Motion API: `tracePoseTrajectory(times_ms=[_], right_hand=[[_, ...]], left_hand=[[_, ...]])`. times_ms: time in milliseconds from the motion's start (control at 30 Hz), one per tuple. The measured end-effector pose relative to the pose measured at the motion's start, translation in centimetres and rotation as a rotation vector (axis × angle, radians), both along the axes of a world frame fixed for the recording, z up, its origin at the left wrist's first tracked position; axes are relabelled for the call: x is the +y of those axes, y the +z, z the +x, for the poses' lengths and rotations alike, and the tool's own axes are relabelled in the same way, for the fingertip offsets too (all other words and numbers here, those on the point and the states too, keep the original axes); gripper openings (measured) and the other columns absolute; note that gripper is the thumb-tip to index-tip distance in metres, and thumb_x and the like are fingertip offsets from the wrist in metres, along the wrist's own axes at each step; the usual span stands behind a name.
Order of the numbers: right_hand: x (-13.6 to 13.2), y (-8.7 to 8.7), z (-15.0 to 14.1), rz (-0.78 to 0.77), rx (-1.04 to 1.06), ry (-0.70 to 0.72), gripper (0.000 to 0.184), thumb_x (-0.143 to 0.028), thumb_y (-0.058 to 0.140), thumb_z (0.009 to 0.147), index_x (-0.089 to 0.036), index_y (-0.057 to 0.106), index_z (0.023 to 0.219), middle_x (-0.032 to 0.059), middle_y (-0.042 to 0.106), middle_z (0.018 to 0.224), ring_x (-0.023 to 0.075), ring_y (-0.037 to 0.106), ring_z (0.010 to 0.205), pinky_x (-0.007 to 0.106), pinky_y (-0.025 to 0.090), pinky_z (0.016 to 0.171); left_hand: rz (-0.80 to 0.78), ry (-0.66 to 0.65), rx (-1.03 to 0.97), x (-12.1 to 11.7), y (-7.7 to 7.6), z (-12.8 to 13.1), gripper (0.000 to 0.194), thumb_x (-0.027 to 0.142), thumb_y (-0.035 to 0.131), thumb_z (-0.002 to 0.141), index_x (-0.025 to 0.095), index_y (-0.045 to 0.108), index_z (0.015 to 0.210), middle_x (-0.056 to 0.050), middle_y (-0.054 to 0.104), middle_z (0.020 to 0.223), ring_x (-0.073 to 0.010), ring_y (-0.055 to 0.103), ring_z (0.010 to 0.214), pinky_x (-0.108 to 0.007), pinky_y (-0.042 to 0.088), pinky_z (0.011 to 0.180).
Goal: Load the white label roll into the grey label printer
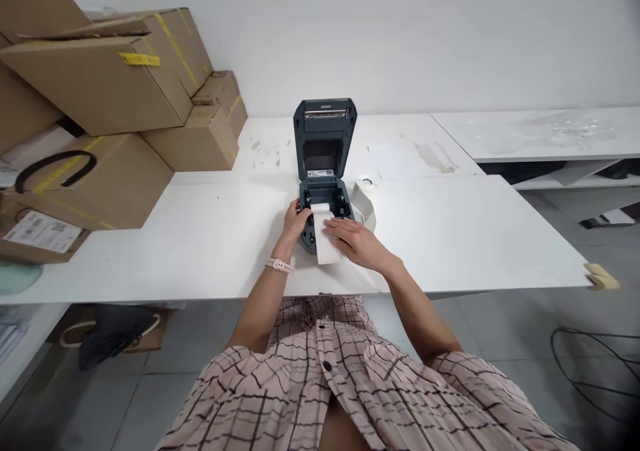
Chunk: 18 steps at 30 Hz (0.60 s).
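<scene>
A dark grey label printer (307, 236) stands on the white table, its lid (325, 131) raised upright. A white label strip (325, 241) runs out of the printer and over its front edge. My left hand (296, 221) grips the printer's left side, fingers along the outside and thumb at the inner rim. My right hand (353, 240) lies over the strip from the right, fingers stretched out and resting flat on it. Part of the strip's right side is hidden under that hand. Just right of the printer sits a white fan-folded or rolled label stack (364, 204).
Cardboard boxes (100, 84) are piled on the table's left, a black band (55, 164) lying on one. A second white table (540, 131) stands at the back right. A yellowish corner guard (603, 276) covers the near right corner. Black cables (595, 364) lie on the floor.
</scene>
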State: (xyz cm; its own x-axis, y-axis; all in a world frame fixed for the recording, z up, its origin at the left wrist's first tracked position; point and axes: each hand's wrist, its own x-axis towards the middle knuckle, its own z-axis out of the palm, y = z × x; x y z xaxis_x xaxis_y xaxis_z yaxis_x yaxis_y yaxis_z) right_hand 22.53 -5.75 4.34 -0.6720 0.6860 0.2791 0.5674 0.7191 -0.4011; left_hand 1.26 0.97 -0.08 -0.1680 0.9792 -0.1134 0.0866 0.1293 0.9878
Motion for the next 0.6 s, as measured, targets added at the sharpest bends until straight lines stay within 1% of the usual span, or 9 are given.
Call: tracePoseTrajectory(times_ms=[67,133,200,267,333,367,433,533,600], right_hand=[[-0.5,0.0,0.3,-0.013,-0.027,-0.009,0.045,-0.04,0.05,0.106,-0.018,0.059,0.145,0.0149,0.053,0.157,0.0323,0.049,0.148,0.06,0.041,0.121],[-0.9,0.1,0.5,-0.028,-0.046,-0.005,0.06,-0.055,0.057,0.101,-0.023,0.053,0.15,0.0142,0.047,0.162,0.0326,0.044,0.152,0.061,0.037,0.123],[-1.0,0.1,0.8,-0.037,-0.066,0.032,0.078,-0.068,0.063,0.091,-0.025,0.047,0.155,0.0139,0.04,0.166,0.0332,0.038,0.155,0.062,0.032,0.126],[-1.0,0.0,1.1,-0.042,-0.096,0.084,0.097,-0.075,0.07,0.081,-0.023,0.042,0.158,0.0156,0.034,0.169,0.0352,0.031,0.158,0.063,0.027,0.127],[-0.9,-0.2,1.2,-0.037,-0.116,0.112,0.104,-0.073,0.077,0.076,-0.022,0.041,0.159,0.0168,0.032,0.17,0.0368,0.029,0.158,0.064,0.027,0.127],[-0.9,-0.3,1.2,-0.027,-0.116,0.104,0.101,-0.068,0.079,0.076,-0.022,0.042,0.158,0.0164,0.034,0.169,0.0371,0.031,0.158,0.064,0.028,0.126],[-0.8,-0.6,0.9,0.002,-0.095,0.062,0.083,-0.052,0.081,0.084,-0.025,0.047,0.155,0.0136,0.042,0.166,0.0363,0.037,0.155,0.064,0.033,0.124],[-0.8,-1.0,0.4,0.05,-0.033,-0.011,0.049,-0.029,0.067,0.097,-0.028,0.059,0.145,0.0085,0.057,0.156,0.0333,0.049,0.147,0.062,0.042,0.118],[-0.8,-1.2,0.2,0.071,0.011,-0.036,0.037,-0.025,0.056,0.103,-0.028,0.065,0.139,0.0063,0.063,0.15,0.0313,0.054,0.143,0.059,0.045,0.116]], left_hand=[[-0.024,0.013,-0.03,0.0,0.2,0.1,0.053,0.023,0.062,0.078,0.018,0.058,0.131,-0.012,0.067,0.129,-0.023,0.067,0.107,-0.032,0.053,0.086],[-0.051,0.02,-0.062,-0.1,0.4,0.2,0.056,0.024,0.064,0.077,0.018,0.057,0.132,-0.013,0.067,0.13,-0.0222,0.067,0.105,-0.031,0.054,0.084],[-0.065,0.014,-0.103,-0.2,0.6,0.3,0.059,0.026,0.067,0.077,0.018,0.056,0.134,-0.013,0.066,0.129,-0.0213,0.068,0.102,-0.031,0.054,0.083],[-0.069,0.002,-0.135,-0.3,0.7,0.3,0.062,0.027,0.07,0.077,0.018,0.054,0.136,-0.013,0.067,0.127,-0.0206,0.068,0.099,-0.031,0.055,0.082],[-0.079,-0.005,-0.151,-0.3,0.7,0.3,0.063,0.028,0.071,0.077,0.019,0.054,0.137,-0.012,0.068,0.124,-0.0198,0.069,0.097,-0.031,0.055,0.082],[-0.085,-0.004,-0.155,-0.3,0.7,0.3,0.063,0.028,0.072,0.077,0.019,0.054,0.137,-0.012,0.068,0.123,-0.0195,0.069,0.096,-0.031,0.056,0.082],[-0.095,0.0,-0.165,-0.2,0.5,0.3,0.063,0.027,0.073,0.077,0.02,0.054,0.137,-0.012,0.068,0.123,-0.0187,0.068,0.096,-0.03,0.056,0.081],[-0.104,0.005,-0.179,-0.1,0.4,0.2,0.066,0.027,0.074,0.076,0.02,0.054,0.138,-0.012,0.067,0.125,-0.0179,0.068,0.096,-0.029,0.055,0.079],[-0.112,0.011,-0.184,0.0,0.3,0.1,0.067,0.027,0.075,0.074,0.019,0.054,0.137,-0.012,0.066,0.125,-0.0178,0.067,0.095,-0.029,0.055,0.078]])
